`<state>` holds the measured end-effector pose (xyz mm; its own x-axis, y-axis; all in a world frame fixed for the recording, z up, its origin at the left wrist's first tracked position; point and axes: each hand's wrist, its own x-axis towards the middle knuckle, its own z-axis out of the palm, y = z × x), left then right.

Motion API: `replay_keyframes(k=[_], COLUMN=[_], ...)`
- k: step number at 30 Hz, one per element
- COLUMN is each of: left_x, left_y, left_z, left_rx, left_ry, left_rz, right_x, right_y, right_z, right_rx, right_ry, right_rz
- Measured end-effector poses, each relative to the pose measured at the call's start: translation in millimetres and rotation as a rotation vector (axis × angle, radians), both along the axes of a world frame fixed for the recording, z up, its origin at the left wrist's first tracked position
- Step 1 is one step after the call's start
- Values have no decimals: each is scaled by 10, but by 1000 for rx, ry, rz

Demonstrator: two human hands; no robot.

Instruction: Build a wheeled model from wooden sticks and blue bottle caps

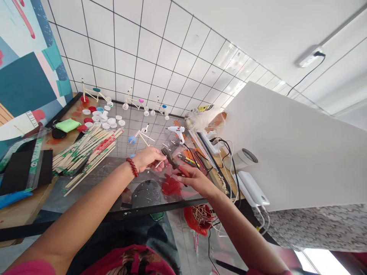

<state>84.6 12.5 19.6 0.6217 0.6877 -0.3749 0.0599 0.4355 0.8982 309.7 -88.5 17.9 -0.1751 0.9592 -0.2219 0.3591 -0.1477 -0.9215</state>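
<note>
Pinching a pale stick (158,164), my left hand (147,157) slants it toward the pliers (173,163). My right hand (197,178) wraps their red handles.

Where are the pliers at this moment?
Near the centre of the head view, the pliers are in the right hand, beside the left hand, nearer the person than the glue gun.

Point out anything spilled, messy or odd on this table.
Pale scraps litter the table's right edge, beside the right hand; they look like spilled offcuts. The sticks lie in a disorderly heap on the left, several splayed toward the front. Nothing looks clearly damaged.
</note>
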Motion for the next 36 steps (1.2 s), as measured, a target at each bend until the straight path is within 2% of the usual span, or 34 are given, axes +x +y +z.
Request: replay_keyframes(k=[5,9,12,16,21,30,36], left_x=[16,37,50,93,182,210,220], left_y=[-9,-31,-59,-120,-172,-133,-136], left_z=[-23,-53,-59,-71,-174,-254,-377], left_rx=[2,40,110,192,242,253,213], left_ry=[55,58,15,-5,-13,2,4], left_rz=[-12,-11,2,19,36,86,95], right_x=[-33,-70,-74,-34,27,31,11], right_y=[-6,-6,5,48,118,183,227], right_z=[39,104,155,169,83,-57,-173], right_rx=[48,224,330,300,187,256,235], right_ry=[-100,-313,-502,-556,-565,-677,-722], right_rz=[52,87,49,-8,111,115,148])
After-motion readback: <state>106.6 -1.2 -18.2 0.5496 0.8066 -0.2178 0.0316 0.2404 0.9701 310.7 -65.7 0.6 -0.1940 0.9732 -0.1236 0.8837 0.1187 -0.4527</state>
